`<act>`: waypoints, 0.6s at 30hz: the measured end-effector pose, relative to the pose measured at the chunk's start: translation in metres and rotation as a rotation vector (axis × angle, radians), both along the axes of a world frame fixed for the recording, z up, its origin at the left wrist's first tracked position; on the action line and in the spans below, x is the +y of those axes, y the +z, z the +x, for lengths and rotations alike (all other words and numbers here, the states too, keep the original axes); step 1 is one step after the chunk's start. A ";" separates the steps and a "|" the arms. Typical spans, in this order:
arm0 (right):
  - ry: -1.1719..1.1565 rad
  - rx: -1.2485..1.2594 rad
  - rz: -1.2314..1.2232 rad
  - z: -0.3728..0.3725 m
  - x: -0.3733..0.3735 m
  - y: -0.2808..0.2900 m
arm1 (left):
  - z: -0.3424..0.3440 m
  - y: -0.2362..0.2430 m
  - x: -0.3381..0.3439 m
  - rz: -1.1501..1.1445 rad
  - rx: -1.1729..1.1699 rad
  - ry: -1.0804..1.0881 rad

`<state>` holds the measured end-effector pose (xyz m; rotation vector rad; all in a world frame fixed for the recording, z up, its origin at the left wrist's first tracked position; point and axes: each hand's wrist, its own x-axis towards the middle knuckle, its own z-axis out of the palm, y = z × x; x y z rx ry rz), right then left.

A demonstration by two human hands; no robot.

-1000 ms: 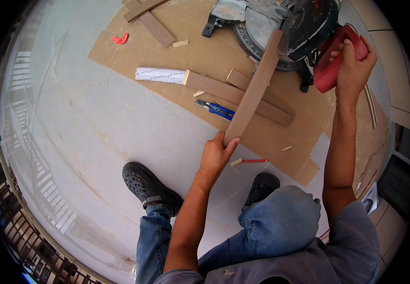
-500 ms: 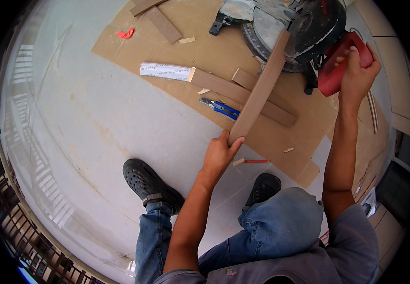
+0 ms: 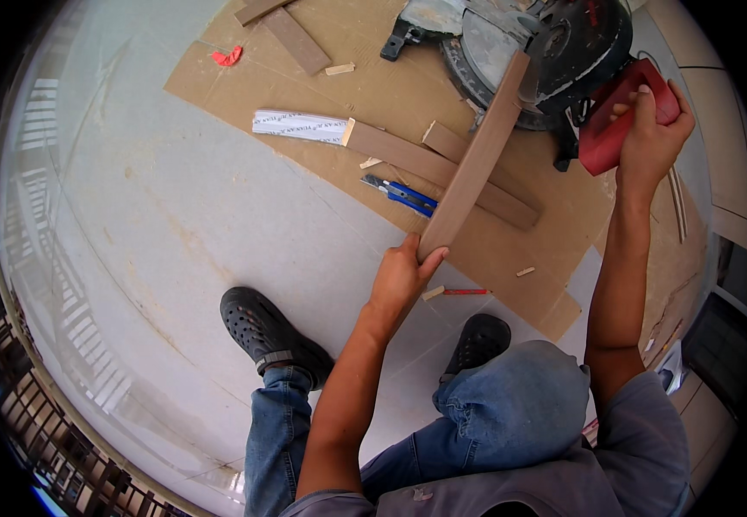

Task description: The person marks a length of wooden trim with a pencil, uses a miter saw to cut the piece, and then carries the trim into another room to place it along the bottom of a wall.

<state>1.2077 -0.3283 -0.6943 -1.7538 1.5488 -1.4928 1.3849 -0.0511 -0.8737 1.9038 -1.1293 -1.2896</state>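
Note:
My left hand (image 3: 403, 270) grips the near end of a long brown wooden strip (image 3: 477, 164). The strip slants up and away, its far end at the blade area of a miter saw (image 3: 554, 69) with a worn black and grey body. Around the saw's red handle (image 3: 604, 129) my right hand (image 3: 651, 129) is closed, at the upper right. Beneath the held strip lie another brown strip (image 3: 399, 157) and a shorter one (image 3: 444, 140), both partly hidden by it. A blue utility knife (image 3: 406, 198) rests beside the strip, its end touching or passing under the strip's edge.
A cardboard sheet (image 3: 304, 95) covers the tiled floor under the saw. On it lie a white printed strip (image 3: 297, 126), brown offcuts (image 3: 297, 43), a red scrap (image 3: 228, 57) and small wood chips. A red pencil (image 3: 465, 291) lies near my feet, in dark clogs (image 3: 271, 329).
The held strip has shifted very slightly toward the saw's blade area. Both hands keep their grip, and the rest of the picture shifts only a little with the view.

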 end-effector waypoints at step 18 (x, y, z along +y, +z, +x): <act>0.006 -0.003 -0.015 0.000 0.004 -0.005 | 0.002 0.001 -0.001 -0.010 -0.005 0.005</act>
